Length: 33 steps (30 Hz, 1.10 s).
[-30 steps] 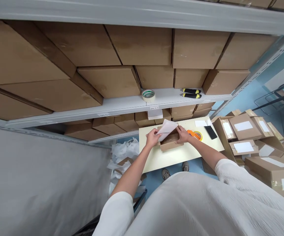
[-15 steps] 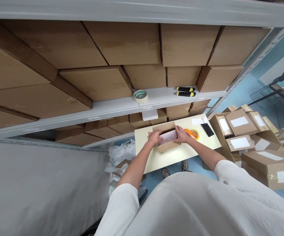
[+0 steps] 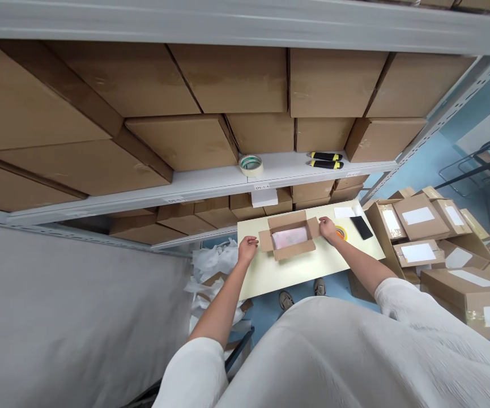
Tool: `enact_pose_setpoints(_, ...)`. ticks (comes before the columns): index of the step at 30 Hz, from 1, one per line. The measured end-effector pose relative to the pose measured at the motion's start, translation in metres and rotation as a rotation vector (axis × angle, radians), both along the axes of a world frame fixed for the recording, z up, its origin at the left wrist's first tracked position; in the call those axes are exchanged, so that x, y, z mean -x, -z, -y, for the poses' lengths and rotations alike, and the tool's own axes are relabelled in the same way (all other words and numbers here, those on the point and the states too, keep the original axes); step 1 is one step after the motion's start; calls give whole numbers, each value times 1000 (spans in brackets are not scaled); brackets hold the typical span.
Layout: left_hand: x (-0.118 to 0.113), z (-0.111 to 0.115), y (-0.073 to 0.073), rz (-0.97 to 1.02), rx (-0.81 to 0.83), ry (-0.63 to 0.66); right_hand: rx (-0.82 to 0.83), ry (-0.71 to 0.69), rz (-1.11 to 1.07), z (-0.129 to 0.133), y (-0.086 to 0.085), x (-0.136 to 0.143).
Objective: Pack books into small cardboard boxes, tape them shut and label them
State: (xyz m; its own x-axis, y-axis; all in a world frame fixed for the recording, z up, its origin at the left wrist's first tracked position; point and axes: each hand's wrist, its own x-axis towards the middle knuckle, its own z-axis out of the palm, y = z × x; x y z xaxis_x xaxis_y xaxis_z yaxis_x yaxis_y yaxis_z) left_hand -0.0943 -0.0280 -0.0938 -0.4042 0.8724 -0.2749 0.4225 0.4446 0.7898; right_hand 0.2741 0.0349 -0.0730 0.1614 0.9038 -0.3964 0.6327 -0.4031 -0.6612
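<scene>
An open cardboard box (image 3: 293, 250) sits on the pale yellow table (image 3: 261, 277), its side flaps spread outward. Inside lies a pinkish-white wrapped item (image 3: 289, 238). Just left of the left flap is my left hand (image 3: 248, 248), fingers loosely bent and apart, holding nothing. My right hand (image 3: 328, 229) is beside the right flap (image 3: 313, 227), its fingers loosely bent at the flap's outer edge; whether they touch it I cannot tell. A roll of yellow-orange tape (image 3: 341, 232) shows partly behind my right hand.
On the table's right are a black phone (image 3: 361, 227) and white paper (image 3: 344, 212). The shelf (image 3: 211, 180) ahead bears cartons, a tape roll (image 3: 251, 165) and two utility knives (image 3: 325, 160). Labelled boxes (image 3: 423, 217) are piled at right. White wrapping material (image 3: 214, 259) lies at left.
Both hands have come out of the box and moved apart, the left leftward and the right rightward. The wrapped item stays inside, and the side flaps now show spread outward.
</scene>
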Motion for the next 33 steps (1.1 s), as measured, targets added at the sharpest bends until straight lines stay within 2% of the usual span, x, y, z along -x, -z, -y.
enact_pose_setpoints(2,-6,4,2,97,2,8,37,33,-140,-1,-1,2)
enact_pose_setpoints(4,-13,7,2,210,-19,50,61,-6,-256,0,-1,7)
enact_pose_setpoints(7,-22,13,3,257,-98,216,39,-130,-179,3,0,14)
enact_pose_setpoints(11,-24,27,9,-22,-154,487,-15,-245,67,4,4,21)
enact_pose_setpoints(13,-21,33,14,-181,-141,564,-9,-284,73,1,5,22)
enact_pose_setpoints(15,-19,38,20,-260,-119,601,4,-304,24,-4,5,24)
enact_pose_setpoints(20,-19,37,30,-154,-136,585,-23,-263,-252,-13,7,26)
enact_pose_setpoints(26,-30,28,30,95,-109,410,-26,-159,-460,-12,6,21)
enact_pose_setpoints(30,-42,20,27,68,-42,267,-6,-205,-394,-8,4,19)
enact_pose_setpoints(33,-48,15,25,-53,-84,259,-12,-259,-265,-3,6,21)
